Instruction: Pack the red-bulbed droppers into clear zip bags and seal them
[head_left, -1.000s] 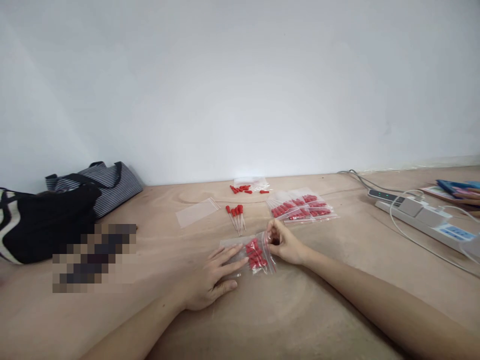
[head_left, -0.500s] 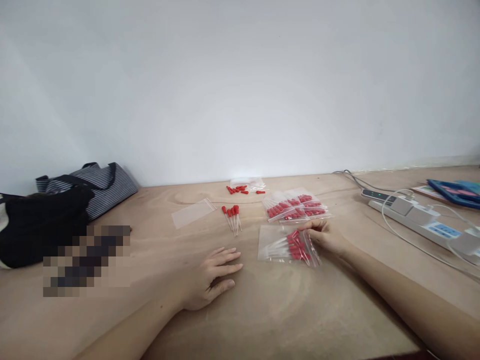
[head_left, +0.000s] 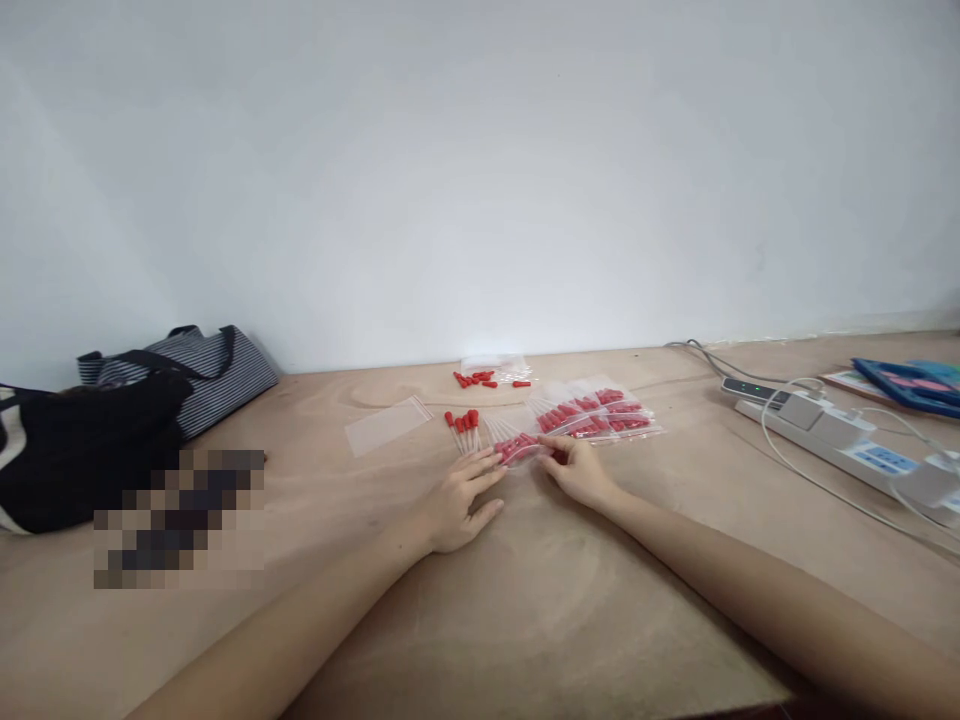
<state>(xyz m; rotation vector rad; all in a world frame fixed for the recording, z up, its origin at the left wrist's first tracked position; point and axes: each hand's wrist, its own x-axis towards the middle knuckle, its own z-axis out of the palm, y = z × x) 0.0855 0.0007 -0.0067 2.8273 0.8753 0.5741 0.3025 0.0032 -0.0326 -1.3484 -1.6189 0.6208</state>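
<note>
My right hand pinches the zip edge of a clear zip bag. Inside that bag lie several droppers with red bulbs, their pale stems pointing up and left. My left hand is open, fingers stretched out, with the fingertips at the bag's lower left corner. Just beyond those fingers lies a loose bunch of red-bulbed droppers, stems partly hidden by the hand. Filled zip bags overlap to the right of the held bag. A flat zip bag with nothing visible inside lies to the left.
Loose red bulbs and clear plastic lie near the wall. A power strip with plugs and cables runs along the right, beside a blue-framed item. A black bag and a striped bag stand at left.
My right hand has moved left and away from me with the bag, which has turned so its zip edge faces me. My left hand has moved forward and right to the bag.
</note>
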